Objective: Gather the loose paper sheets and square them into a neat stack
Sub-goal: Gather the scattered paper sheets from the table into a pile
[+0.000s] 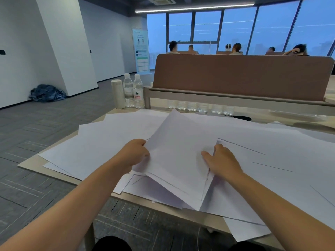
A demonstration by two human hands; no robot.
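Many loose white paper sheets [112,142] lie fanned and overlapping across the desk [30,164], some hanging over its near edge. A small bunch of sheets [177,160] is raised and tilted in the middle. My left hand [135,153] grips the bunch's left edge with curled fingers. My right hand [220,161] holds its right edge, thumb lying on top and fingers tucked under the paper. More sheets [282,160] spread to the right under my right forearm.
A white cylinder [118,94] and two water bottles [134,90] stand at the desk's far left corner. A brown divider panel [241,75] closes off the far side, with several bottles [199,106] under it. People sit beyond it by the windows.
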